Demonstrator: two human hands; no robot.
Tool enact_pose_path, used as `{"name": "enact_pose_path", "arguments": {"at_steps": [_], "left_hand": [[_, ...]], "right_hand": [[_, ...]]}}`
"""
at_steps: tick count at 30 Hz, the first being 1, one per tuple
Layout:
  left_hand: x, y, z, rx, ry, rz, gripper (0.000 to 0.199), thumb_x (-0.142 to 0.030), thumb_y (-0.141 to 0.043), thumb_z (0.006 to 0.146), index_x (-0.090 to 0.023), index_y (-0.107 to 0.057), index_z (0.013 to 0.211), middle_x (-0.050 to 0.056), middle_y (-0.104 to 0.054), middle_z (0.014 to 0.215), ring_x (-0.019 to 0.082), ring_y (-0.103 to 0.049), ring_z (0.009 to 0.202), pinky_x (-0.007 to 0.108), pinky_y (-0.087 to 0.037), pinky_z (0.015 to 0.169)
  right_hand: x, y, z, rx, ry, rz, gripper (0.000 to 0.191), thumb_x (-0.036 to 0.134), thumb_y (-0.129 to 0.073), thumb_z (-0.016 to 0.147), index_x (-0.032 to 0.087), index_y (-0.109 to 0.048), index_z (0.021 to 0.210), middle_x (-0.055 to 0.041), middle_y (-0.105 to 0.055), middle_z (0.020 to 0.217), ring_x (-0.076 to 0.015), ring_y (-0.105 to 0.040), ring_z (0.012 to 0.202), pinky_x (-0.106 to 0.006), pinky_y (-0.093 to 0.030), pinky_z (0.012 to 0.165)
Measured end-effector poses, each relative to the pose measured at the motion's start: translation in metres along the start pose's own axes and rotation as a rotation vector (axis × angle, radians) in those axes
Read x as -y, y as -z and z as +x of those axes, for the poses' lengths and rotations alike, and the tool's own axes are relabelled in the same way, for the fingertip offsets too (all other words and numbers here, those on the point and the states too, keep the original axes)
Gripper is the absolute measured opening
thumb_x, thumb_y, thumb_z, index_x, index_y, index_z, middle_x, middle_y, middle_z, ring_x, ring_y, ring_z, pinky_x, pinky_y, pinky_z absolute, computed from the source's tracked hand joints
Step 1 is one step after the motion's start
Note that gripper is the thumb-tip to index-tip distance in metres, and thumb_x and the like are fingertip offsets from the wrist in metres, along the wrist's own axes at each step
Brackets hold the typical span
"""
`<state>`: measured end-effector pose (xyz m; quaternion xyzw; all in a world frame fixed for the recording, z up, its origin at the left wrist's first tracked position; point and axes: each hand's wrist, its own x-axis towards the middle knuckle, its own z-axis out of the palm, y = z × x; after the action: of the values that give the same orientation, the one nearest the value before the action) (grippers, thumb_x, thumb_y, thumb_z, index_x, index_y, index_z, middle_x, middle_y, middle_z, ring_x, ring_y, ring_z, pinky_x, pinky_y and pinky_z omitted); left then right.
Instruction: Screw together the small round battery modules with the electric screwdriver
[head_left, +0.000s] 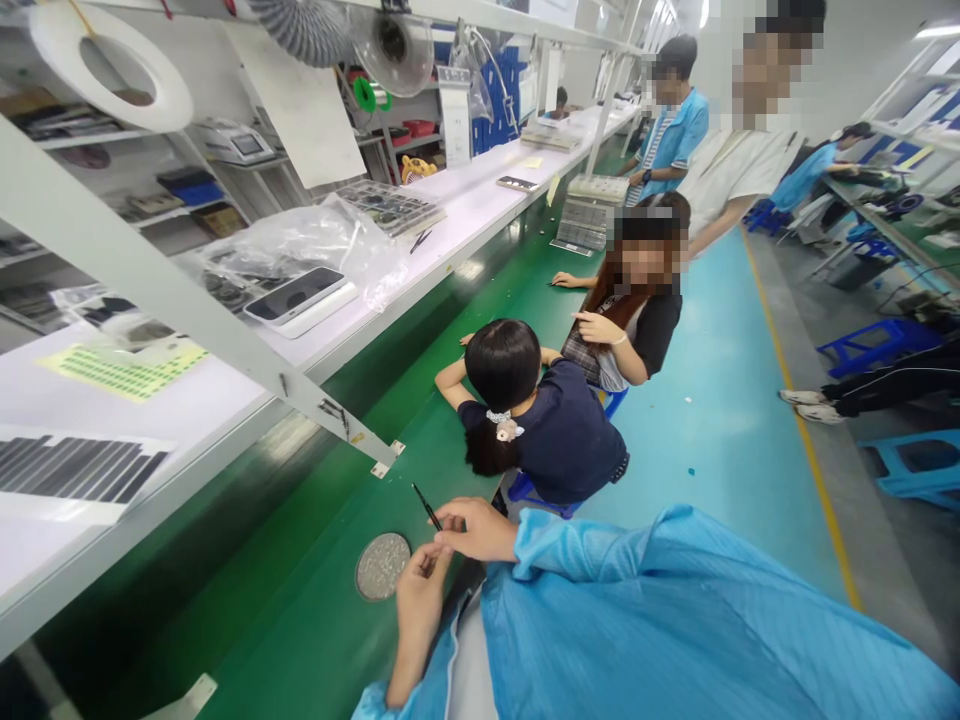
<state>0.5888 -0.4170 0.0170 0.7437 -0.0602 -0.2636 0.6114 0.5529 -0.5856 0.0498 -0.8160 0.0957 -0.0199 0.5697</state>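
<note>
Over a smooth green benchtop (300,630), the right grip (478,530) pinches a slender black tool (426,506); left grip (421,590) unclear.

Clear plastic bag (330,235), white shelf (472,195)

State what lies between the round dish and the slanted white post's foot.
Bare green worktop lies between the round dish and post's foot, in the head view.

Cool white light fills the room brightly; a ceiling lamp (941,31) glows high to the right of the green worktop (300,620). Below the pale shelf (480,190) over that worktop lies dark shadow, broken by whitish glare patches (292,440). Wide-angle distortion stretches the blue garment (675,610) right of the worktop; pixel blocks mask faces (649,255) alongside it.
</note>
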Motion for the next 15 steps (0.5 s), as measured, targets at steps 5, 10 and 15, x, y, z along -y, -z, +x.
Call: {"name": "enact_pose_path", "arguments": {"at_steps": [5,10,15], "left_hand": [[-0.006,-0.004,0.002,0.026,0.007,-0.032,0.066,-0.077,-0.080,0.065,-0.015,-0.074,0.088,0.013,-0.078,0.094,0.030,-0.073,0.091,0.036,-0.058,0.083],[-0.011,-0.005,0.003,0.040,0.033,-0.066,0.066,-0.074,-0.083,0.063,-0.015,-0.074,0.090,0.013,-0.078,0.094,0.030,-0.073,0.090,0.036,-0.058,0.081],[-0.012,-0.002,0.003,0.038,0.035,-0.101,0.066,-0.073,-0.085,0.062,-0.015,-0.073,0.090,0.014,-0.078,0.095,0.031,-0.073,0.092,0.037,-0.059,0.082]], "right_hand": [[0.002,0.001,0.000,-0.003,-0.009,-0.019,0.030,0.029,-0.078,0.085,0.018,-0.077,0.114,-0.0010,-0.071,0.091,-0.0107,-0.058,0.070,-0.022,-0.048,0.069],[0.005,0.002,0.001,-0.009,-0.011,-0.028,0.031,0.029,-0.078,0.085,0.017,-0.076,0.113,-0.0002,-0.069,0.088,-0.0102,-0.056,0.068,-0.022,-0.046,0.066],[0.007,0.000,0.004,0.006,-0.017,-0.015,0.033,0.029,-0.079,0.084,0.017,-0.075,0.114,-0.0004,-0.069,0.089,-0.0103,-0.056,0.069,-0.022,-0.046,0.067]]}}
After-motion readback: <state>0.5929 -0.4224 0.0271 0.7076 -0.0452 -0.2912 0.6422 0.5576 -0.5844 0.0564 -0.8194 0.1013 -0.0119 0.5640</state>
